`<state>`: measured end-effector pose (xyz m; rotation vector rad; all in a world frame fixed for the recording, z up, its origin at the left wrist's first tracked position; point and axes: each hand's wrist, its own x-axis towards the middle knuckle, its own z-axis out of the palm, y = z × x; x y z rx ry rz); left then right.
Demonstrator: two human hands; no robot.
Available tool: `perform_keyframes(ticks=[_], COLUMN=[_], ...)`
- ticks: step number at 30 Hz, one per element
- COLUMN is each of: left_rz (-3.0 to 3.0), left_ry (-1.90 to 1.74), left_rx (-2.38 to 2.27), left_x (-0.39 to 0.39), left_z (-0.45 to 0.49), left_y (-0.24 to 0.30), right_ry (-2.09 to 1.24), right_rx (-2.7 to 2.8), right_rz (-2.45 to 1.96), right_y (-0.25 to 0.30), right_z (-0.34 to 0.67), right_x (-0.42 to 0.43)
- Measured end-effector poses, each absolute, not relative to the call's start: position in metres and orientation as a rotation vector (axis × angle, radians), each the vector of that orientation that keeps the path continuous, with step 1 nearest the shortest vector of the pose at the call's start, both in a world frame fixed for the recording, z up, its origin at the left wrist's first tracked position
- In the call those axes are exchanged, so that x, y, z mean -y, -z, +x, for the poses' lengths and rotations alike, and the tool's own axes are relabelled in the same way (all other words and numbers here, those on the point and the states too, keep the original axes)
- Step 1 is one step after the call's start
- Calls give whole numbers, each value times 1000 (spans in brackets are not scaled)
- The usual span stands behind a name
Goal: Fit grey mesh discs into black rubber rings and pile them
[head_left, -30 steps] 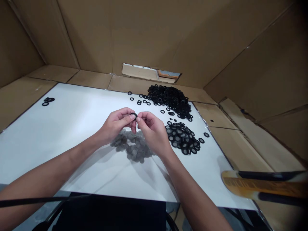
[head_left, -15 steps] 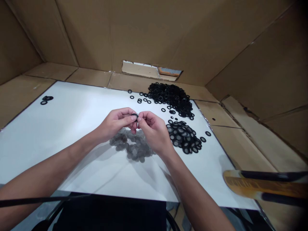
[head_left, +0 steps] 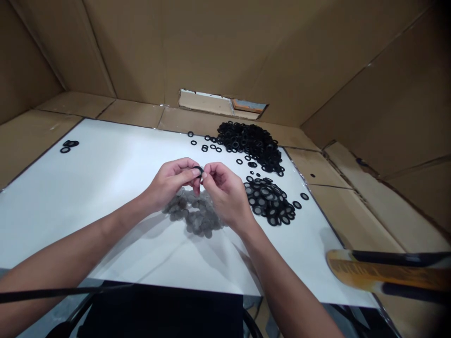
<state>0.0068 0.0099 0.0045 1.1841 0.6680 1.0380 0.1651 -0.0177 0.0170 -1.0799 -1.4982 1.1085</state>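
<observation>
My left hand (head_left: 172, 180) and my right hand (head_left: 225, 192) meet above the white sheet (head_left: 105, 188), both pinching one small black rubber ring (head_left: 198, 169) between thumb and fingertips. Directly under the hands lies a heap of grey mesh discs (head_left: 193, 213). To the right of my right hand sits a pile of black rings with mesh centres (head_left: 269, 199). Farther back is a large heap of plain black rings (head_left: 250, 141), with several loose ones scattered in front of it.
Cardboard walls (head_left: 211, 47) enclose the work surface on three sides. A few black rings (head_left: 68, 145) lie at the far left of the sheet. A yellow and black object (head_left: 387, 272) juts in at the lower right. A dark edge runs along the near side.
Both hands stay pinched on the ring in nearly the same place; the fingers shift slightly around it. The view has drifted a little.
</observation>
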Motion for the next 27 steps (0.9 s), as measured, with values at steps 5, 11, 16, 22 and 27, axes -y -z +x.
perform_keyframes(ticks=[5,11,16,22,27], left_rz=[1192,1196,1259,1197,1181], left_ry=[-1112,-1123,-1052,-1088,-1120], left_rx=[-691,-712,-751,-753,-778], left_x=[-8,-8,-9,-6,-5], left_z=[8,11,7,12,14], left_y=[-3,-5,-7,-7,-5], right_ry=[-1077,-1082,-1158,-1205,-1114], right_rx=[1473,1425,1370,1364,1410], right_rz=[-1097,-1095,-1076,-1039,-1077], right_y=[-18,-17,-19,-21,-19], right_z=[162,162,164,162,161], right_x=[17,16,15,15,18])
